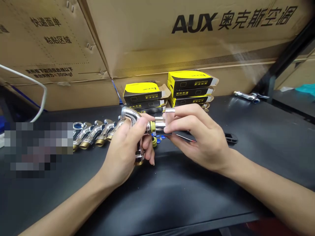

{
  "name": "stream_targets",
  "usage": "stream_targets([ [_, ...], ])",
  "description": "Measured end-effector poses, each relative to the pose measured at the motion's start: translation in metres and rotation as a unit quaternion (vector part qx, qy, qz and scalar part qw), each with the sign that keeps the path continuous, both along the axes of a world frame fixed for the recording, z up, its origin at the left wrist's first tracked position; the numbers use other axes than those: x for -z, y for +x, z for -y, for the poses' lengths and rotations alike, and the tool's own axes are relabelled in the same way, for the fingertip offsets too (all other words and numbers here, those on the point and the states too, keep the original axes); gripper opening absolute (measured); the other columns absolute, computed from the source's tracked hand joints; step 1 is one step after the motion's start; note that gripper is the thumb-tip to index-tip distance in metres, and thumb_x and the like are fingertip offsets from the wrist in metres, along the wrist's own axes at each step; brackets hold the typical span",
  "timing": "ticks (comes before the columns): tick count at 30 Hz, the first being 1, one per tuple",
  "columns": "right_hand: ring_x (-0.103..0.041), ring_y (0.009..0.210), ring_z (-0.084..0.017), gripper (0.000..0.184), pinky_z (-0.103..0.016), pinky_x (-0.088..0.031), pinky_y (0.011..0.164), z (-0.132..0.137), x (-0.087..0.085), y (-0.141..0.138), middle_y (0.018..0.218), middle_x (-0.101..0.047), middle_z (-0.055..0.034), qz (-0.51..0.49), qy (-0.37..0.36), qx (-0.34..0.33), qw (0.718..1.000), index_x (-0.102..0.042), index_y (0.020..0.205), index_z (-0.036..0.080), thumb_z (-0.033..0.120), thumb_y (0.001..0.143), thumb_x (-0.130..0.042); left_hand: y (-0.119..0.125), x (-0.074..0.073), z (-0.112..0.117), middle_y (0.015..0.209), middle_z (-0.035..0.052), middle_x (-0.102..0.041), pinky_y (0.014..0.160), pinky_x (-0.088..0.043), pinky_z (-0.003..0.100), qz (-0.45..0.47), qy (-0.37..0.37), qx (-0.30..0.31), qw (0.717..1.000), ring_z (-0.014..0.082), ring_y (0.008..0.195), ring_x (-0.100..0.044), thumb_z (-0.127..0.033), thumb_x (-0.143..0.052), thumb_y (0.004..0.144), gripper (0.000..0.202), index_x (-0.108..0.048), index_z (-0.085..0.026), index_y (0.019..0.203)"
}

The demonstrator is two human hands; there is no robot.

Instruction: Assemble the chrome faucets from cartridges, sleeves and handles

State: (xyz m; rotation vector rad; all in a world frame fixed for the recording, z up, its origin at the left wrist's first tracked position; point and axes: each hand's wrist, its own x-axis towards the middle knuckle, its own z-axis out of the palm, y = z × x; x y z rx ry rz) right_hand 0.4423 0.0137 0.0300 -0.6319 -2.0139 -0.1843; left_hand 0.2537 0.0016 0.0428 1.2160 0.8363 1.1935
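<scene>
Above black table (197,200) — left fingers (147,146) clasp curved chrome tap (130,113), right fingers (185,124) pinch cylinder (160,124)

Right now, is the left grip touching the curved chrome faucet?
Touching. The head view shows the left grip wrapped around the curved chrome faucet, thumb lying across it.

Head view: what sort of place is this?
Probably a small assembly or packing workbench: a chrome fitting in the left hand, a row of similar fittings on the black tabletop, and stacked yellow-and-black boxes behind.
</scene>
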Motion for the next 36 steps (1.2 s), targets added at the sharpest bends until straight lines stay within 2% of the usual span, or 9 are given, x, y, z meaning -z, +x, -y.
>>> stream_targets([
  [6,-0.069,0.107,-0.017,0.024,-0.035,-0.06,0.096,0.001,-0.003,-0.002,0.115,-0.069,-0.0023,-0.002,0.02,-0.008,1.0,-0.065,0.101,0.028,0.007,0.093,-0.061,-0.003,0.001,-0.001,0.054,-0.0064,-0.044,0.039,-0.05,0.028,0.023,0.005,0.021,0.999,0.0137,0.042,-0.048,-0.051,-0.06,0.092,0.028,-0.061,-0.024,0.097],
  [10,-0.068,0.114,-0.018,0.024,-0.036,-0.06,0.099,0.003,-0.002,-0.001,0.123,-0.07,-0.0046,0.008,0.027,-0.019,0.999,-0.067,0.108,0.026,0.009,0.092,-0.064,-0.004,0.002,-0.003,0.054,-0.0053,-0.045,0.04,-0.051,0.03,0.039,-0.015,0.044,0.998,0.0147,0.042,-0.049,-0.051,-0.055,0.095,0.029,-0.061,-0.023,0.097],
  [13,-0.068,0.118,-0.019,0.027,-0.036,-0.061,0.099,0.003,-0.001,-0.001,0.13,-0.068,-0.003,0.011,0.041,-0.04,0.998,-0.067,0.112,0.028,0.01,0.093,-0.063,-0.004,0.002,-0.003,0.055,-0.0044,-0.047,0.04,-0.051,0.031,0.043,-0.016,0.058,0.997,0.0153,0.042,-0.049,-0.052,-0.053,0.096,0.03,-0.062,-0.023,0.096],
  [16,-0.068,0.119,-0.02,0.03,-0.037,-0.061,0.099,0.002,0.001,-0.001,0.126,-0.07,-0.004,-0.004,0.027,-0.057,0.998,-0.065,0.115,0.028,0.008,0.093,-0.063,-0.005,0.001,-0.003,0.053,-0.0046,-0.046,0.038,-0.051,0.03,0.04,-0.002,0.059,0.997,0.0147,0.041,-0.048,-0.051,-0.053,0.096,0.03,-0.061,-0.023,0.095],
  [21,-0.069,0.115,-0.021,0.04,-0.04,-0.061,0.097,0.002,0.006,-0.005,0.118,-0.07,-0.008,-0.103,-0.081,-0.17,0.977,-0.053,0.119,0.024,0.004,0.089,-0.068,-0.006,0.006,-0.002,0.053,-0.0062,-0.048,0.04,-0.053,0.03,-0.017,0.046,0.02,0.999,0.0146,0.041,-0.051,-0.049,-0.054,0.097,0.026,-0.059,-0.023,0.099],
  [25,-0.069,0.112,-0.02,0.031,-0.039,-0.059,0.098,0.006,0.008,-0.009,0.114,-0.069,-0.0061,-0.149,-0.157,-0.186,0.958,-0.054,0.109,0.024,0.007,0.089,-0.07,-0.009,0.014,-0.002,0.052,-0.0077,-0.049,0.04,-0.05,0.027,-0.088,0.113,-0.016,0.99,0.0131,0.04,-0.05,-0.053,-0.052,0.098,0.03,-0.058,-0.023,0.102],
  [30,-0.07,0.089,-0.015,0.009,-0.028,-0.059,0.082,0.012,0.0,-0.012,0.097,-0.071,-0.0018,-0.228,-0.332,-0.153,0.902,-0.061,0.094,0.023,0.024,0.093,-0.07,-0.015,0.022,-0.002,0.059,-0.0067,-0.053,0.049,-0.045,0.025,-0.216,0.256,-0.05,0.941,0.0103,0.046,-0.053,-0.046,-0.049,0.102,0.025,-0.06,-0.024,0.103],
  [33,-0.066,0.073,-0.011,0.017,-0.023,-0.057,0.071,0.011,-0.005,-0.012,0.081,-0.068,0.0019,-0.265,-0.425,-0.136,0.855,-0.062,0.083,0.022,0.032,0.09,-0.074,-0.017,0.022,-0.001,0.061,-0.0068,-0.054,0.048,-0.041,0.024,-0.27,0.314,-0.056,0.908,0.0097,0.047,-0.051,-0.04,-0.051,0.102,0.019,-0.059,-0.024,0.106],
  [36,-0.061,0.066,-0.01,0.022,-0.021,-0.054,0.064,0.008,-0.008,-0.009,0.072,-0.064,0.0041,-0.274,-0.481,-0.152,0.819,-0.064,0.078,0.02,0.036,0.088,-0.076,-0.015,0.018,0.0,0.055,-0.0088,-0.053,0.047,-0.04,0.023,-0.314,0.348,-0.067,0.881,0.009,0.044,-0.049,-0.034,-0.057,0.098,0.013,-0.059,-0.022,0.103],
])
